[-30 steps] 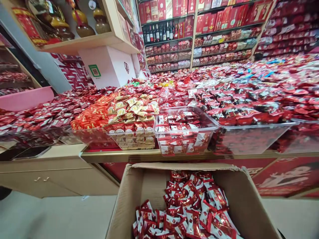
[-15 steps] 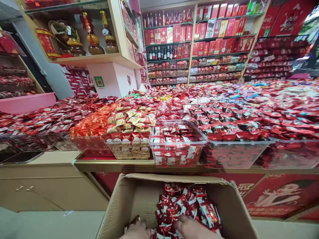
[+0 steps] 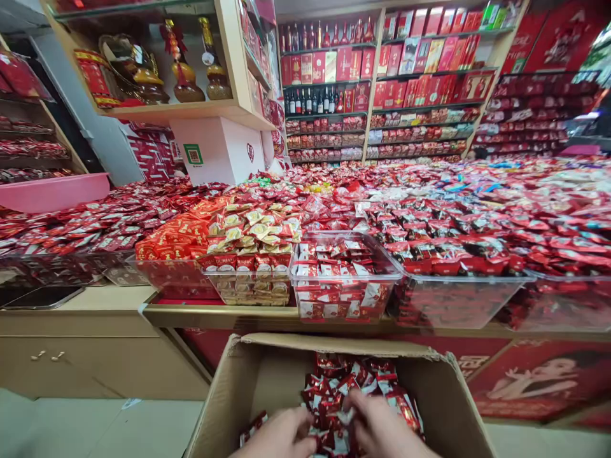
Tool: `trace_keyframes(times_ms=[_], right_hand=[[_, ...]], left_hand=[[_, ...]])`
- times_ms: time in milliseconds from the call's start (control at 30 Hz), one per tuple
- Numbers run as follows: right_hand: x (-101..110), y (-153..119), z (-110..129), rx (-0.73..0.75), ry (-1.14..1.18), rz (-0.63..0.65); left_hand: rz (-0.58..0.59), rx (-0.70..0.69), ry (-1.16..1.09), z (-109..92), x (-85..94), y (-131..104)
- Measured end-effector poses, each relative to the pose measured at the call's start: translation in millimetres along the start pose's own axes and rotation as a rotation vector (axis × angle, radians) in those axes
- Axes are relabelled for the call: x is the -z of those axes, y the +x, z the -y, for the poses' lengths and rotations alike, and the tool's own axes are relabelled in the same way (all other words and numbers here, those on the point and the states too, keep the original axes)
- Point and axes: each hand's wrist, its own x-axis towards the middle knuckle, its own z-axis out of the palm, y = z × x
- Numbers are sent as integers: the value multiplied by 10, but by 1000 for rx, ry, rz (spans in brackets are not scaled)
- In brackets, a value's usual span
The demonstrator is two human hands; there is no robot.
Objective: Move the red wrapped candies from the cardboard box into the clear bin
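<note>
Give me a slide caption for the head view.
Both hands gather red-wrapped candies inside a cardboard box below a candy-shop counter.

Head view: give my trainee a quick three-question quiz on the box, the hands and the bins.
1. True or false: both hands are inside the cardboard box, on the red-and-white packets.
2. Which clear bin holds packets like those in the box? A) the bin straight behind the box B) the bin with gold-topped sweets C) neither
3. Fill in: the box stands in front of the ____ counter edge.

Key: 1 true; 2 A; 3 gold.
</note>
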Motion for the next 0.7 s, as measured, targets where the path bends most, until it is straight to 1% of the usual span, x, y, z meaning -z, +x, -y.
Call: trace_keyframes(times_ms=[33, 67, 100, 133, 167, 233, 300, 367, 467, 533, 567, 600, 633, 700], right_hand=[[80, -28, 76, 23, 151, -15], [163, -62, 161, 43, 363, -32], [245, -99, 251, 52, 581, -37], [318, -136, 338, 47, 763, -36], [377, -169, 417, 28, 908, -44], [446, -222, 531, -29, 1124, -85], [461, -256, 587, -91, 1277, -148], [456, -272, 602, -144, 1366, -196], [465, -275, 603, -154, 1381, -216], [479, -275, 603, -95, 1296, -243], [482, -275, 602, -56, 1196, -282], [481, -275, 599, 1, 1055, -350], [475, -275, 596, 89, 883, -426], [453, -275, 588, 353, 505, -535]], left_hand=[[-31, -42, -97, -143, 48, -34], [-74, -124, -372, -288, 99, -63], [-93, -168, -592, -428, 152, -87], [-125, -178, -722, -555, 205, -106], [-158, -171, -817, -664, 255, -122], [-189, -115, -921, -822, 339, -152], [-176, -65, -999, -913, 393, -184], [-162, -46, -1071, -961, 420, -209], [-166, -39, -1135, -991, 434, -219], [-153, -38, -1185, -996, 436, -212], [-155, -39, -1229, -997, 436, -210], [-147, -43, -1293, -1000, 435, -210], [-127, -54, -1377, -1005, 433, -214], [-66, -102, -1564, -1028, 428, -233]])
